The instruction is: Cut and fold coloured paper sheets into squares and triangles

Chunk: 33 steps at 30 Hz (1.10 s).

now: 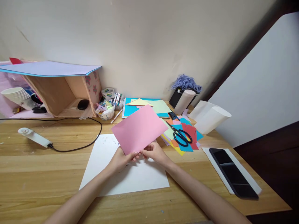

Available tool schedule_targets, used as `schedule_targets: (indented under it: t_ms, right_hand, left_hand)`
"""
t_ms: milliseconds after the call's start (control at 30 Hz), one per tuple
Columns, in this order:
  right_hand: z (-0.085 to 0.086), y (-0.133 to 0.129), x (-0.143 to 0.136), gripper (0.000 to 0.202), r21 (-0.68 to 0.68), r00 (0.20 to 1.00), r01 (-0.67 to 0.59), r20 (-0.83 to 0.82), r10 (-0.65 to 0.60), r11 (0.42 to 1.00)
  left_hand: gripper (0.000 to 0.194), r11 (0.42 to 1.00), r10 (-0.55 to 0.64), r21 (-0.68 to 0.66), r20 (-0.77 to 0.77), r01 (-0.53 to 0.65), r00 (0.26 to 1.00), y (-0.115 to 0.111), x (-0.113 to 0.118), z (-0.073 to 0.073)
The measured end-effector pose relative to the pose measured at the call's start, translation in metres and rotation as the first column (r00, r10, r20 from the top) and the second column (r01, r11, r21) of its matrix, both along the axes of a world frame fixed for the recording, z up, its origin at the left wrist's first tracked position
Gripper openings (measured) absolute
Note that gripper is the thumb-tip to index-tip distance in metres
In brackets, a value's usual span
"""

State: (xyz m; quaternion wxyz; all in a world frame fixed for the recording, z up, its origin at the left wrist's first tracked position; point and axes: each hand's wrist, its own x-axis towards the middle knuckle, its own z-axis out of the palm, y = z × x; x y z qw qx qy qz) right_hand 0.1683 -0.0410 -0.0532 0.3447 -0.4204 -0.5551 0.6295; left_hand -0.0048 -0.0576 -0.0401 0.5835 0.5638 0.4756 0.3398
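Note:
A pink sheet of paper (140,129) is held up at a tilt between both hands. My left hand (122,160) pinches its near edge with the thumb on top. Close beside it, my right hand (154,152) grips the same edge near the right end, and the fingertips of both hands almost meet. Beneath them a large white sheet (109,180) with some small dark marks lies on the wooden table (46,177). The pink paper hides part of it.
Black scissors (181,135) rest on coloured paper scraps (190,130) at right. Beyond lie stacked coloured sheets (130,110). A phone (233,174) sits near the right edge. At left are a cardboard box (93,84) and a white corded device (35,137). Rolled white paper (212,119) stands at right.

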Motion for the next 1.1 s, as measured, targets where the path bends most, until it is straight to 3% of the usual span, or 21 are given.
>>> schedule_targets:
  t_ms: [167, 433, 733, 833, 900, 1000, 1100]
  right_hand:
    - [0.003, 0.003, 0.006, 0.025, -0.004, 0.998, 0.029, 0.051, -0.029, 1.0]
    - [0.004, 0.026, 0.044, 0.022, 0.038, 0.974, 0.173, 0.145, -0.177, 0.984]
    - [0.015, 0.04, 0.085, 0.018, 0.183, 0.881, 0.411, 0.172, -0.441, 0.893]
    - [0.016, 0.042, 0.092, 0.02, 0.171, 0.86, 0.475, 0.118, -0.497, 0.863]
    - [0.017, 0.041, 0.091, 0.027, 0.11, 0.899, 0.426, 0.062, -0.434, 0.898]
    - [0.018, 0.035, 0.082, 0.037, -0.004, 0.973, 0.22, 0.068, -0.219, 0.976]
    - [0.017, 0.028, 0.071, 0.034, -0.015, 0.985, 0.093, 0.145, -0.09, 0.996]
  left_hand:
    - [0.031, 1.0, 0.001, -0.004, -0.044, -0.002, 0.999, 0.0, 0.0, 0.0]
    - [0.031, 0.999, -0.024, -0.047, -0.061, 0.021, 0.998, 0.007, -0.009, 0.001]
    - [0.033, 0.996, -0.024, -0.082, -0.071, 0.018, 0.997, 0.012, -0.018, 0.001]
    - [0.031, 0.995, -0.028, -0.094, -0.076, 0.021, 0.997, 0.013, -0.023, -0.001]
    - [0.03, 0.994, -0.043, -0.099, -0.081, 0.034, 0.996, 0.013, -0.027, 0.001]
    - [0.028, 0.993, -0.088, -0.085, -0.105, 0.08, 0.991, 0.014, -0.033, 0.008]
    - [0.026, 0.994, -0.089, -0.074, -0.134, 0.08, 0.987, 0.015, -0.038, 0.016]
